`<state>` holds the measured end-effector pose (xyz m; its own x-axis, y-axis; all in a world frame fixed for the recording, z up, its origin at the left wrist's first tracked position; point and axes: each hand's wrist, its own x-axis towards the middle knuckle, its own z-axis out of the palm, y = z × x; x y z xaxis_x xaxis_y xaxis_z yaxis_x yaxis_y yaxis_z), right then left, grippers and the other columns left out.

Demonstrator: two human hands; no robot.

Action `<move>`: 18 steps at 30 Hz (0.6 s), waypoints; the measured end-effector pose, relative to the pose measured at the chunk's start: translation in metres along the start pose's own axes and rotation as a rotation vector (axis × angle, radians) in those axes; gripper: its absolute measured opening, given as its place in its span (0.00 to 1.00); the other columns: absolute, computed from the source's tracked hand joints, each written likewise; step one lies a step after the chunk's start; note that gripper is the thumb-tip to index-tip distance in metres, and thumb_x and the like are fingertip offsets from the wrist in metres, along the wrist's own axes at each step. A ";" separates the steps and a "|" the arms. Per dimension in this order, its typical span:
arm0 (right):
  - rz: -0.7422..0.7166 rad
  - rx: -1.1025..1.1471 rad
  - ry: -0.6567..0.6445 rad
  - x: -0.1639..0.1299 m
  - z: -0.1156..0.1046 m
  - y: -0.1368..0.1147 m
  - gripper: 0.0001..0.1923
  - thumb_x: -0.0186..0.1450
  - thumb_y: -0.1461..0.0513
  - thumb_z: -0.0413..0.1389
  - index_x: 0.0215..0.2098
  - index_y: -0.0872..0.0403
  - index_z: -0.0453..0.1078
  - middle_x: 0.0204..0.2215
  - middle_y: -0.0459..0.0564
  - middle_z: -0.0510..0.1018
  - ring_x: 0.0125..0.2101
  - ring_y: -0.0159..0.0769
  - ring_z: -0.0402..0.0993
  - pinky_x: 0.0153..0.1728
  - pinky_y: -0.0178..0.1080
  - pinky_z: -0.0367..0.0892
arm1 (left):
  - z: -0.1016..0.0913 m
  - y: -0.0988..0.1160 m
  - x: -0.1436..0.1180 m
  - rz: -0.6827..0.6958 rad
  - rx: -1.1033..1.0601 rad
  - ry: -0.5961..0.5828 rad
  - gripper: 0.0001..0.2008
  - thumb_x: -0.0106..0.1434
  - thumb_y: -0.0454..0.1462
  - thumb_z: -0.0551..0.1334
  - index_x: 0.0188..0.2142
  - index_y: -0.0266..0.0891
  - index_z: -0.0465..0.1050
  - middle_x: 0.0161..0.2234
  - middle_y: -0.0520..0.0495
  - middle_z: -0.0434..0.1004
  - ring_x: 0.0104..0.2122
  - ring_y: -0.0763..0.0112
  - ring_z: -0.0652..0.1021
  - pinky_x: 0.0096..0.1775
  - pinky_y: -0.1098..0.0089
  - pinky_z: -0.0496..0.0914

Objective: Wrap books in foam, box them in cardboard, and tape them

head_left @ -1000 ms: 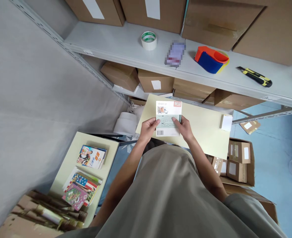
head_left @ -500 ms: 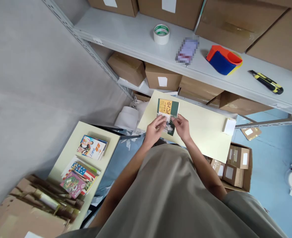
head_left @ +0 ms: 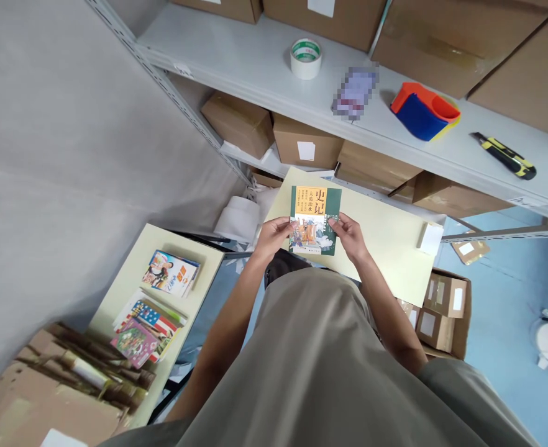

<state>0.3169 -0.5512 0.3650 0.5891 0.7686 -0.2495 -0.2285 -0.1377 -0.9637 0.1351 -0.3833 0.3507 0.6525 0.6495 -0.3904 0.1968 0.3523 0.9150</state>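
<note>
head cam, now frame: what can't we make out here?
- Pixelated item on the shelf: blurred out.
- Book back cover: faces away; side edges covered by left hand and right hand.
- Cardboard boxes on top: cut off by the frame edge.

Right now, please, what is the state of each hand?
Left hand: closed on the left edge of the green book.
Right hand: closed on the book's right edge.

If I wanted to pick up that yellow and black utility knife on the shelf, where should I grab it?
Probably around the middle of the utility knife, coming from above. It lies flat on the grey shelf, long and narrow, so fingers close best across its two long sides, away from the dark tip end at the left.
</note>
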 end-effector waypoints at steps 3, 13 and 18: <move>0.003 0.012 0.007 0.003 -0.005 0.004 0.38 0.60 0.30 0.72 0.51 0.48 0.82 0.38 0.48 0.90 0.38 0.44 0.84 0.43 0.45 0.81 | 0.003 0.000 0.005 0.040 0.014 -0.019 0.36 0.51 0.65 0.82 0.45 0.39 0.90 0.46 0.39 0.93 0.43 0.54 0.89 0.47 0.60 0.83; -0.350 -0.074 0.061 0.000 -0.026 -0.012 0.16 0.68 0.41 0.74 0.44 0.40 0.90 0.57 0.48 0.90 0.71 0.52 0.78 0.79 0.62 0.63 | -0.001 0.028 0.023 0.684 0.394 0.004 0.09 0.74 0.47 0.70 0.43 0.50 0.90 0.50 0.43 0.92 0.65 0.50 0.82 0.73 0.39 0.70; -0.346 -0.099 0.064 -0.005 -0.025 -0.022 0.17 0.70 0.40 0.71 0.46 0.38 0.90 0.57 0.47 0.90 0.69 0.53 0.80 0.79 0.64 0.63 | -0.002 0.035 0.025 0.728 0.415 -0.020 0.09 0.74 0.45 0.69 0.44 0.50 0.91 0.49 0.44 0.92 0.64 0.50 0.83 0.71 0.39 0.72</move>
<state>0.3386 -0.5674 0.3846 0.6666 0.7399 0.0905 0.0667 0.0617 -0.9959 0.1570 -0.3533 0.3727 0.7326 0.6057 0.3105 -0.0278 -0.4292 0.9028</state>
